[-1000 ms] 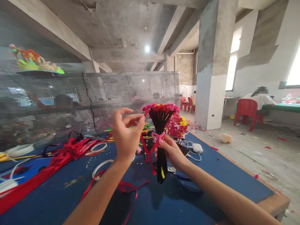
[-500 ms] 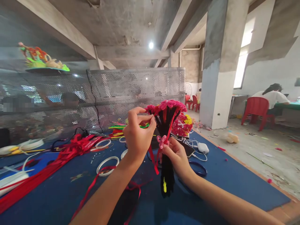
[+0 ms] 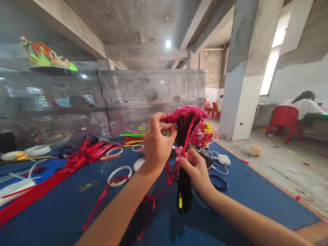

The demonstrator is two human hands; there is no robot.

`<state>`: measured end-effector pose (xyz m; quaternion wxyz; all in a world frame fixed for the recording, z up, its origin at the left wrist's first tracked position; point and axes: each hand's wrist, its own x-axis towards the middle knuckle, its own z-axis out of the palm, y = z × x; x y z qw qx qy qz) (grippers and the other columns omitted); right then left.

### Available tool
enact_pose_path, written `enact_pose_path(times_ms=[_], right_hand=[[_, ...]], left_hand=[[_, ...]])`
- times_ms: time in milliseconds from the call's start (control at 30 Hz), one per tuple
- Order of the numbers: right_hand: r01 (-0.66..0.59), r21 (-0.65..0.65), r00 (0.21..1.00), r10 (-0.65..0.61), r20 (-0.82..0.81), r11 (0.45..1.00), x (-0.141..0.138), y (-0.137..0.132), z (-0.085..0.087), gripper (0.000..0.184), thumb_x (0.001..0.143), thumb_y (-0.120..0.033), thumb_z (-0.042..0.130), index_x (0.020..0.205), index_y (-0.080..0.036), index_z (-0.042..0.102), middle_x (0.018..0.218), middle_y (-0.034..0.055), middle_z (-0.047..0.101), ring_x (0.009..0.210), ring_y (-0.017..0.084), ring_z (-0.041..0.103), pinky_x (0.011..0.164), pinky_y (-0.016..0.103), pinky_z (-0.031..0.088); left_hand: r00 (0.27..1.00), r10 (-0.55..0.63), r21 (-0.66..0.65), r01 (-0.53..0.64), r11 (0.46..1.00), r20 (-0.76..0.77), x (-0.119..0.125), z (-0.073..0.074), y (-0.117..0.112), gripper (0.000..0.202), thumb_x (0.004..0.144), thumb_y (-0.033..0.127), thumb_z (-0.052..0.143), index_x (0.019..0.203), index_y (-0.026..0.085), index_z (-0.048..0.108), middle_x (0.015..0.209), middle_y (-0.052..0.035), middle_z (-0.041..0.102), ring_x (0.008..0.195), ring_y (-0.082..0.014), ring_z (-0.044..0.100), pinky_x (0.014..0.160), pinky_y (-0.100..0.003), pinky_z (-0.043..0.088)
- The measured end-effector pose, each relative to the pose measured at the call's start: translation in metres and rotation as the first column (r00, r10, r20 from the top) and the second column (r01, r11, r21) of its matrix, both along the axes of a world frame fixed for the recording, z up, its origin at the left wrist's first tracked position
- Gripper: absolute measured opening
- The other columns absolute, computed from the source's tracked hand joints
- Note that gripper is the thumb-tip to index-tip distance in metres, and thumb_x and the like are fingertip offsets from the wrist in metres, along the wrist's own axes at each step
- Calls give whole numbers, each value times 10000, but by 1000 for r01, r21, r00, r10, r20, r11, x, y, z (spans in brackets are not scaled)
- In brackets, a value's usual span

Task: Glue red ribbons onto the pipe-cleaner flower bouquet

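Note:
Upright over the table is a bouquet of pink fuzzy pipe-cleaner flowers (image 3: 188, 111) with black stems and a yellow bit low down. My right hand (image 3: 196, 167) is closed around the stems at the middle, its thumb by a small pink bow (image 3: 178, 153). Red ribbon ends hang beside that bow. At the upper left of the bouquet, my left hand (image 3: 160, 140) pinches the edge of a flower between thumb and fingers; the exact spot is partly hidden. Behind the bouquet sits a second pink, red and yellow flower bunch (image 3: 201, 134).
Red ribbons (image 3: 74, 160) spread across the left of the blue table (image 3: 253, 201). White tape rolls (image 3: 119, 176), coloured pipe cleaners (image 3: 132, 136), a white charger (image 3: 223, 159) and dark blue scissor handles (image 3: 219, 182) lie around. A perforated metal screen (image 3: 123, 102) stands behind. A person sits at right.
The view has shifted slightly. The bouquet's flower head has tipped a little, showing more of its pink top. Both hands keep their hold.

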<state>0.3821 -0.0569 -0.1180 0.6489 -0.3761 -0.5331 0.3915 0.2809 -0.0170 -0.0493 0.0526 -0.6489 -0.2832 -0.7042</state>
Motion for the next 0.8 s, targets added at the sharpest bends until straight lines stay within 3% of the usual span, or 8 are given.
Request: enact_pose_path(times_ms=[233, 800], right_hand=[[7, 87, 1000, -9, 21, 996, -1, 1, -3, 261, 702, -326, 605, 632, -191, 393, 562, -58, 413, 504, 72, 372, 471, 204, 304], [35, 80, 999, -37, 25, 996, 0, 1, -1, 268, 683, -329, 603, 627, -198, 376, 565, -53, 409, 511, 80, 374, 478, 209, 300]], left_hand=[[998, -55, 25, 54, 998, 14, 2, -1, -1, 280, 734, 131, 583, 960, 203, 436, 722, 25, 663, 653, -114, 647, 609, -230, 495], [995, -96, 65, 96, 993, -8, 7, -7, -1, 262, 764, 136, 562, 977, 208, 426, 893, -19, 674, 812, -137, 656, 725, -265, 505]])
